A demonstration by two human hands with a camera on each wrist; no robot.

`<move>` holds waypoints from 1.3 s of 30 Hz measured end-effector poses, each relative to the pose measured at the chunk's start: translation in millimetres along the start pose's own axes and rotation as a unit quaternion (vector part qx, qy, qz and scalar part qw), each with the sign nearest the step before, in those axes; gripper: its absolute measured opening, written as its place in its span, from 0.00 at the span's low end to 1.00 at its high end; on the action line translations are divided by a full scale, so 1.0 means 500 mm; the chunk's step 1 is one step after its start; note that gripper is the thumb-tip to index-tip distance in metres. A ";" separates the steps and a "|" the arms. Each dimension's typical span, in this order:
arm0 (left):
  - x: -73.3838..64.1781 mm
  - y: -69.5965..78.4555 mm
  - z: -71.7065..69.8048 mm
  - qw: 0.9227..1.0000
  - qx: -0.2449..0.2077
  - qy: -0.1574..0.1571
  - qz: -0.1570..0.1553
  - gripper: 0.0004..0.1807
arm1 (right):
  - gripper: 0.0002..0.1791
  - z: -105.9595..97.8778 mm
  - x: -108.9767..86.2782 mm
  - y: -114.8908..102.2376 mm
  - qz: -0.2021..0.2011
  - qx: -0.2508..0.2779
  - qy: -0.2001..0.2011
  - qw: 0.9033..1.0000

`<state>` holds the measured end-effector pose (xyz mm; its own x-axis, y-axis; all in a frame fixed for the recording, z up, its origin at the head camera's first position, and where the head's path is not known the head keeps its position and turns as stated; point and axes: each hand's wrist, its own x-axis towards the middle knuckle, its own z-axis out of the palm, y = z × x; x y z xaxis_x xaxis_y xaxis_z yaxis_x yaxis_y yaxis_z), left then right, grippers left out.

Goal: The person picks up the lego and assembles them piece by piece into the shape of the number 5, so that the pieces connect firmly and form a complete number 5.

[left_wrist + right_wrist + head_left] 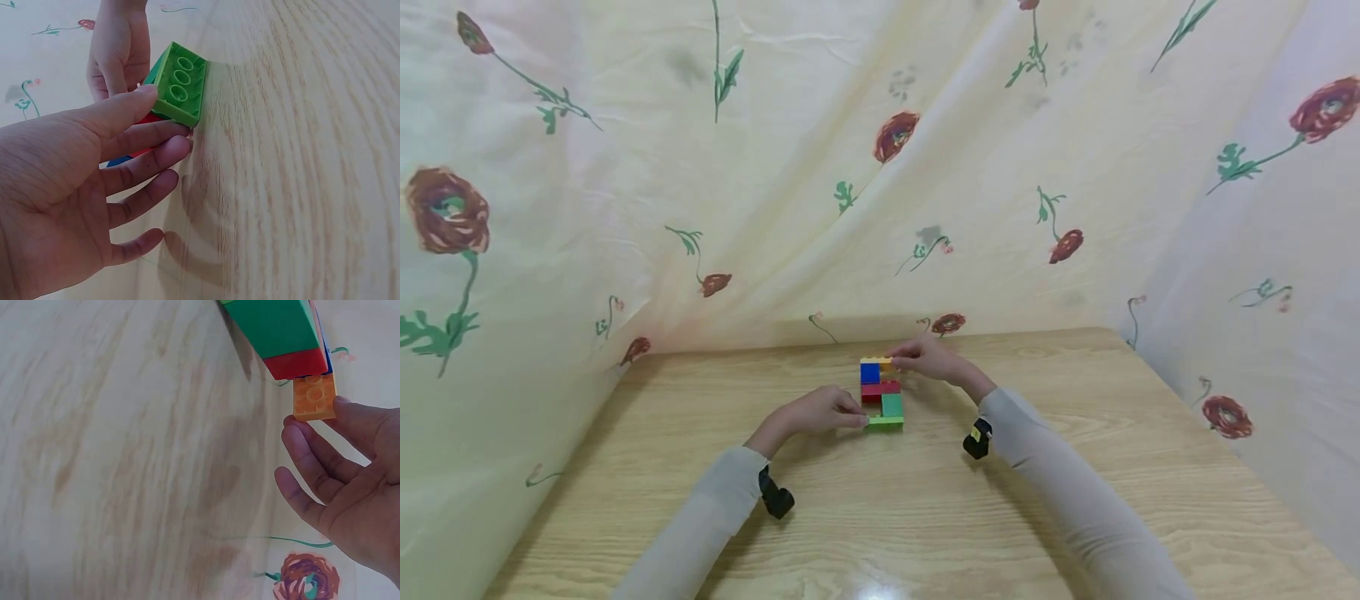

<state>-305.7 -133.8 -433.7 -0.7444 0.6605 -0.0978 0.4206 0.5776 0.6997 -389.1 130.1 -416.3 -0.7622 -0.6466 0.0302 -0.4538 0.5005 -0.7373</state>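
Note:
Stacked toy building bricks lie on their side on the wooden table: a light green brick (886, 422) nearest me, then a darker green brick (892, 406), a red brick (881, 388), a blue brick (870, 372) and an orange brick (886, 361) farthest away. My left hand (823, 410) pinches the light green brick's left end between thumb and index finger; the left wrist view shows its hollow underside (181, 84). At the far right corner, my right hand (931, 358) holds the orange brick between thumb and fingertips. Its other fingers are loosely bent in the right wrist view.
A pale flowered cloth (775, 167) hangs behind the table (880, 508) and along both sides. Each wrist carries a small black camera, one beside the left sleeve (722, 492) and one beside the right sleeve (1037, 442).

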 end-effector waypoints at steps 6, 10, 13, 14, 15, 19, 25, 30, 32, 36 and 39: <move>0.000 0.002 -0.001 1.000 -0.006 0.005 -0.004 0.12 | 0.18 0.004 0.003 0.007 0.008 0.008 -0.002 1.000; 0.000 0.003 -0.001 1.000 -0.011 0.008 -0.004 0.12 | 0.17 0.007 0.006 0.012 0.005 0.009 -0.004 1.000; 0.001 0.005 -0.002 1.000 -0.014 0.008 -0.005 0.12 | 0.17 0.008 0.007 0.014 0.004 0.002 -0.003 1.000; 0.001 0.006 -0.003 1.000 -0.015 0.007 -0.005 0.12 | 0.17 0.008 0.008 0.014 0.004 0.001 -0.003 1.000; 0.001 0.006 -0.003 1.000 -0.016 0.007 -0.005 0.13 | 0.17 0.008 0.008 0.014 0.005 -0.001 -0.003 1.000; 0.002 0.010 -0.005 1.000 -0.019 0.005 0.000 0.13 | 0.17 0.007 0.009 0.012 0.007 -0.006 -0.005 1.000; 0.003 0.012 -0.005 1.000 -0.017 0.003 0.006 0.13 | 0.18 0.008 0.011 0.014 0.010 -0.009 -0.010 1.000; 0.004 0.014 -0.005 1.000 -0.015 0.000 0.005 0.14 | 0.18 0.009 0.013 0.016 0.012 -0.013 -0.011 1.000; 0.005 0.014 -0.004 1.000 -0.012 -0.001 0.006 0.14 | 0.17 0.009 0.014 0.016 0.010 -0.018 -0.010 1.000; 0.005 0.011 -0.001 1.000 -0.006 0.000 0.005 0.15 | 0.16 0.011 0.014 0.013 0.006 -0.023 -0.011 1.000; 0.003 0.011 0.001 1.000 -0.005 0.001 0.001 0.15 | 0.16 0.012 0.014 0.012 0.006 -0.021 -0.013 1.000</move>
<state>-304.3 -129.1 -430.3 -0.7453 0.6600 -0.0949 0.4168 0.5722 0.7063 -394.4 125.0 -424.7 -0.7560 -0.6546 0.0027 -0.4632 0.5320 -0.7088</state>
